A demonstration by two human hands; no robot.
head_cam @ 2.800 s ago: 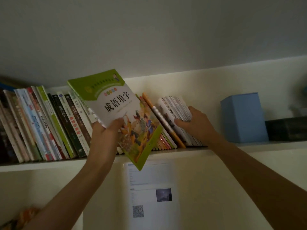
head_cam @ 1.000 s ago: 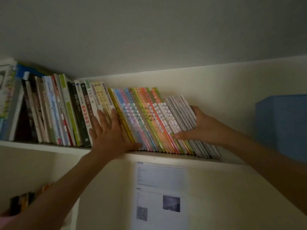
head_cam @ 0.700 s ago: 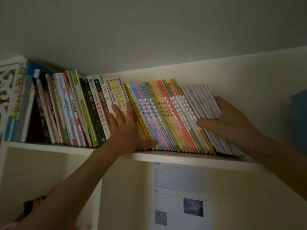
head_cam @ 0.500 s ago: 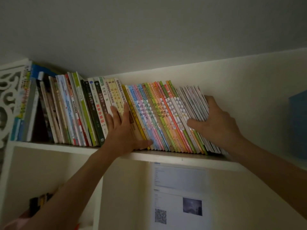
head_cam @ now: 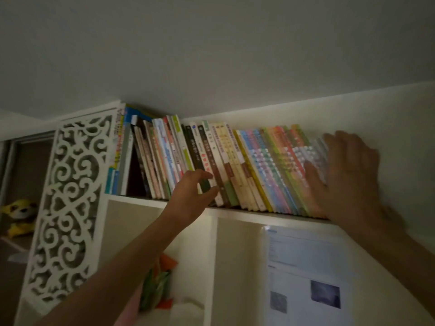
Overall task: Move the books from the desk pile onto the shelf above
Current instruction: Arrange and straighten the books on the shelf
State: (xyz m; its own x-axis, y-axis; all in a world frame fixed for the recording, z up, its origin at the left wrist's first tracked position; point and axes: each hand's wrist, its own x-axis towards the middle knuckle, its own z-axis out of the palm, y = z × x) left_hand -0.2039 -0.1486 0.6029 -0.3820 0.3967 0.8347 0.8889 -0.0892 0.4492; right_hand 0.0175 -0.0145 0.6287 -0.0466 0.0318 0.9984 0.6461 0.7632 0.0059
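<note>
While the room is dim, the white shelf [head_cam: 235,211] is easy to see, high under the ceiling. On it stands a long row of books [head_cam: 235,165]; most of them lean with their tops to the left, packed side by side from the left end to the right hand. A white carved panel [head_cam: 70,196] closes the left end of the shelf unit. Below the shelf a printed sheet [head_cam: 308,274] with a dark picture hangs on the wall. The right hand [head_cam: 346,175] lies flat against the right end of the row, fingers straight and spread, pressing on the last thin books; it is blurred, so I cannot tell exactly which book it touches. The left hand [head_cam: 193,191] reaches up to the lower part of the dark spines near the middle of the row, its fingers loosely bent and its fingertips touching them, gripping nothing as far as I can see. At far left, behind the panel, sits a yellow plush toy [head_cam: 20,215]. Some colourful items [head_cam: 160,283] are in the compartment under the shelf, partly hidden by the left arm.
</note>
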